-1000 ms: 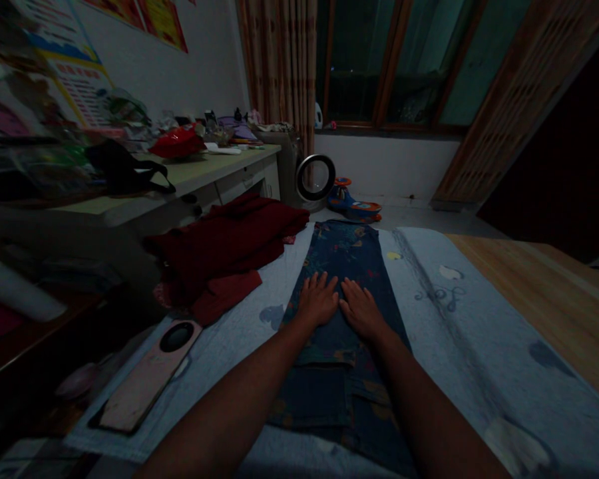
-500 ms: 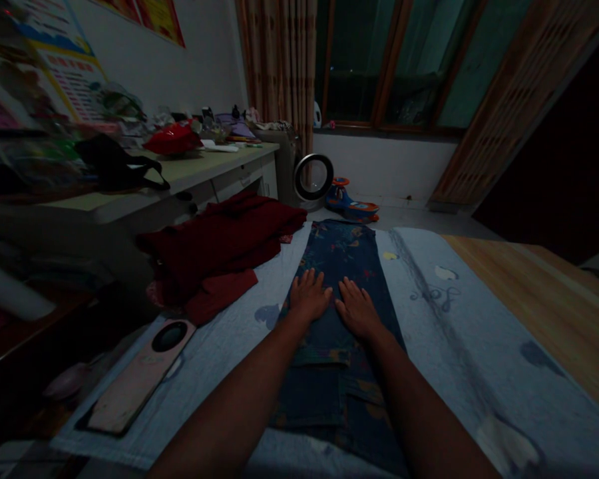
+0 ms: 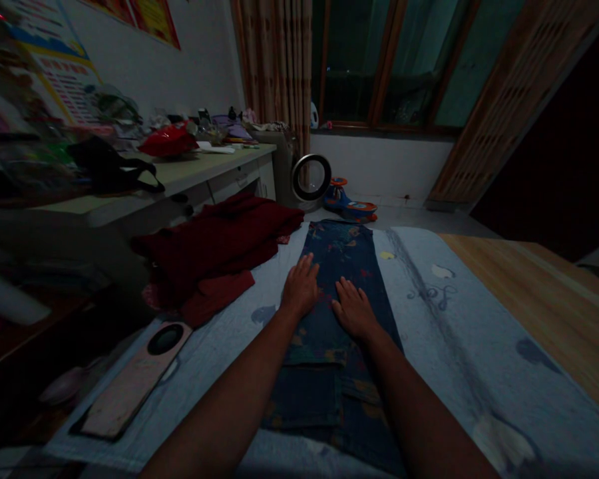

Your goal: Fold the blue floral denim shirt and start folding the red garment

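Note:
A pair of dark blue patterned jeans (image 3: 340, 249) lies lengthwise, folded narrow, on a light grey-blue blanket (image 3: 454, 319). My left hand (image 3: 299, 287) rests flat near the left edge of the jeans, fingers stretched forward. My right hand (image 3: 352, 309) lies palm down on the middle of the jeans, just right of the left hand. Both hands are flat and hold nothing.
A pile of dark red clothes (image 3: 219, 243) sits left of the jeans. A pink flat object with a dark round hole (image 3: 134, 379) lies at the blanket's left edge. A cluttered desk (image 3: 180, 169) stands at left. Bare wood (image 3: 539, 293) shows at right. A round fan (image 3: 310, 176) stands on the floor beyond.
My left hand has slid forward and to the left along the jeans, away from the right hand. The right hand stayed nearly in place.

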Demonstrator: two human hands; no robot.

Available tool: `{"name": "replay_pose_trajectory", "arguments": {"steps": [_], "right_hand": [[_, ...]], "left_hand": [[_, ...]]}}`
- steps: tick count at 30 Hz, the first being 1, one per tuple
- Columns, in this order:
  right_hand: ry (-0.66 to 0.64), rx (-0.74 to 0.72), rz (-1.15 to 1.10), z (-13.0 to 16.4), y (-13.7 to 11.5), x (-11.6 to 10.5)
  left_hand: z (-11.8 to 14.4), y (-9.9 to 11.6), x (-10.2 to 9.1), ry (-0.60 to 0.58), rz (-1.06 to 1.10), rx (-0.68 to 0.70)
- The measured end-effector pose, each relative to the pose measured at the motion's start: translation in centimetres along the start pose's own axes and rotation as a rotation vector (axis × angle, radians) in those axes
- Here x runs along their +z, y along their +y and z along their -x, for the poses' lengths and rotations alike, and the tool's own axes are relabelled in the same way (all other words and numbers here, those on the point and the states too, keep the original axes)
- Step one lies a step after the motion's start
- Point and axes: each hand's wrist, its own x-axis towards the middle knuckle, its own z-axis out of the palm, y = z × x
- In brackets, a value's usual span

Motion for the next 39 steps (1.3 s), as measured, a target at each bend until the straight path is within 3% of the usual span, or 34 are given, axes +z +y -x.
{"name": "replay_pose_trajectory", "arguments": {"steps": [3, 6, 15, 23, 39], "right_hand": [[0.004, -0.005, -0.004, 0.0, -0.1, -0.1], [0.008, -0.005, -0.006, 0.0, -0.1, 0.0], [0.010, 0.009, -0.020, 0.0, -0.1, 0.0], [0.008, 0.051, 0.017, 0.1, 0.7, 0.1], [0.018, 0.300, 0.053, -0.1, 3.5, -0.2]], "left_hand": [[0.0, 0.6, 0.9, -0.134, 0.172, 0.202], [0.0, 0.9, 1.8, -0.217, 0.227, 0.242], [0.0, 1.3, 1.7, -0.272, 0.130, 0.181], [0.1, 2.7, 1.1, -0.422, 0.081, 0.041], [1.4, 3.0, 1.1, -0.325, 0.093, 0.046]]}}
